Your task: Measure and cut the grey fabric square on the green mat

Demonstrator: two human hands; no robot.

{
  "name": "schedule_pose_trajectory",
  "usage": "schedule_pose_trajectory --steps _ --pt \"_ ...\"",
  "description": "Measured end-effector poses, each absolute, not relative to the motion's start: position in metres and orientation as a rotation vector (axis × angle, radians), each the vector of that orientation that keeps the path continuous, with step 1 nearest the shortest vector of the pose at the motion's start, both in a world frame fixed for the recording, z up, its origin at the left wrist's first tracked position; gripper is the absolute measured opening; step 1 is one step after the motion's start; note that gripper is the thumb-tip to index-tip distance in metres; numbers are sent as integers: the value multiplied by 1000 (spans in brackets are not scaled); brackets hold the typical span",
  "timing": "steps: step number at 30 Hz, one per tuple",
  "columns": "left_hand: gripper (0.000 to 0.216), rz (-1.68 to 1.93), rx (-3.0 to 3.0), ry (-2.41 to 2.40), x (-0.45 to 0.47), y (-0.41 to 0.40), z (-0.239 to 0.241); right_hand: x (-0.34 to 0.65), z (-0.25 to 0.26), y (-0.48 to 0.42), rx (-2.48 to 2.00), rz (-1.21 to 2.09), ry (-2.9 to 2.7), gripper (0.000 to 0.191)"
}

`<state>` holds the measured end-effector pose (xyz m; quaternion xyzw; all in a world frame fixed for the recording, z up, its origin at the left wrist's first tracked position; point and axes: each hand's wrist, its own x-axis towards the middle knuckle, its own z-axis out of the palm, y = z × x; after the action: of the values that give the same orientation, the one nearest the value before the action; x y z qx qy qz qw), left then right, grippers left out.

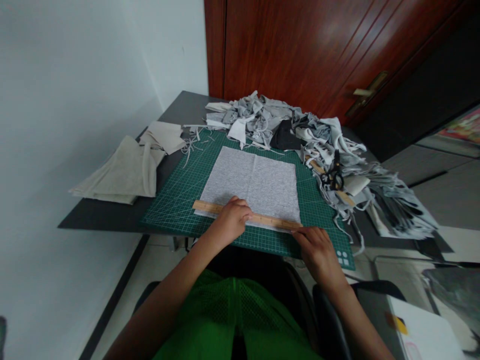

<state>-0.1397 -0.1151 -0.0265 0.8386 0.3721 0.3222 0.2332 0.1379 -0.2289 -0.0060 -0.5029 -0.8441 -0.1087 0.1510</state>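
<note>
A grey heathered piece of cloth (258, 177) lies flat with a faint crease down its middle. Across its near edge runs a wooden ruler (275, 221), and a narrow strip of cloth shows on my side of it. My left hand (233, 220) is closed, its bent fingers pressing on the ruler near the middle. At the ruler's right end, by the cloth's near right corner, my right hand (317, 250) has its fingers bent and pressed together, thumb at the edge. Its fingertips partly hide the ruler's end there.
Under the cloth is a green cutting mat (172, 200) on a dark table (101, 215). Fabric scraps (258, 115) are heaped behind and to the right, with black scissors (333, 175) on them. Folded cloth (123, 172) lies left, stacked grey pieces (405, 205) right.
</note>
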Motion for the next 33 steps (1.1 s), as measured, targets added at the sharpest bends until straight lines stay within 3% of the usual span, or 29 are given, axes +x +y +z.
schedule_pose_trajectory --steps 10,19,33 --pt "29 890 2313 1020 -139 -113 -29 145 12 -241 -1655 -456 -2327 28" --pt "28 861 2311 1046 -139 -116 -25 91 -5 -214 -1283 -184 -2251 32" --pt "31 818 2309 1064 -139 -119 -18 45 -10 -193 -1178 -291 -2367 26"
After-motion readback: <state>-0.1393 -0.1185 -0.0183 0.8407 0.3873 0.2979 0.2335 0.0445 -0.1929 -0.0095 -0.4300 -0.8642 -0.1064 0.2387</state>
